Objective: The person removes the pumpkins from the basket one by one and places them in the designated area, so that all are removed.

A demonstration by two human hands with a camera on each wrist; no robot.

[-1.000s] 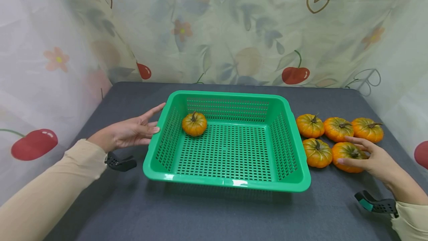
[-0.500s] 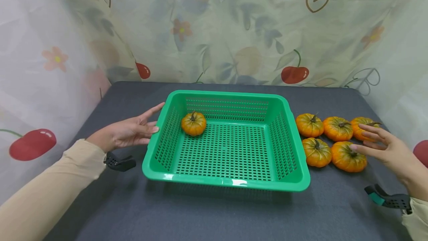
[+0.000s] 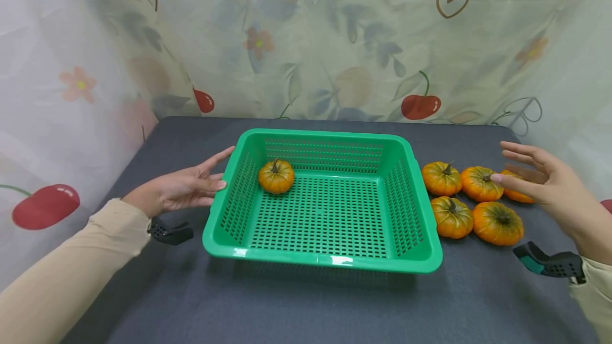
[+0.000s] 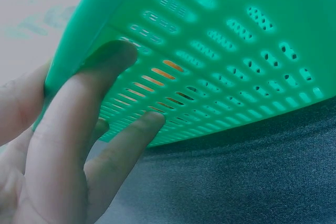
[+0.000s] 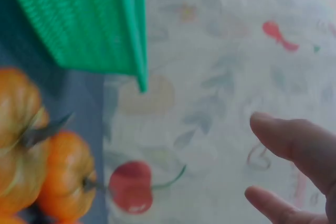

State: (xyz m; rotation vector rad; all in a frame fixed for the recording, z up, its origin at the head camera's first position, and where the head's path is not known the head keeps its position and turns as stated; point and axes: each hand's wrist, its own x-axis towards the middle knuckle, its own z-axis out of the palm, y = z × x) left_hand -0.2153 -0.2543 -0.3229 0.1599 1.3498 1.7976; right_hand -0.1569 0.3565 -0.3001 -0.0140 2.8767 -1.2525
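At the left side of a green plastic basket (image 3: pixel 315 265), my left hand (image 3: pixel 184 190) holds the rim. Its fingers (image 4: pixel 123 153) rest against the slotted outer wall beneath the rim in the left wrist view. A small orange pumpkin (image 3: pixel 276 177) sits inside, near the basket's left wall. My right hand (image 3: pixel 550 185) hovers over the right-hand pumpkins with fingers spread and nothing in them. It partly hides the far-right pumpkin (image 3: pixel 518 195). Beside that one are a back-row middle pumpkin (image 3: pixel 481 185), a back-left pumpkin (image 3: pixel 442 179), a front-left pumpkin (image 3: pixel 451 218) and a front-right pumpkin (image 3: pixel 498 224).
Everything stands on a dark grey tabletop (image 3: pixel 306 307). A printed cloth (image 3: pixel 315 41) with cherries, flowers and hearts hangs behind and at both sides. The pumpkin group lies close to the basket's right wall (image 3: pixel 406 211).
My right hand has lifted off the front-right pumpkin and moved up and back, over the far-right one. My left hand, the basket and the pumpkins have stayed put.
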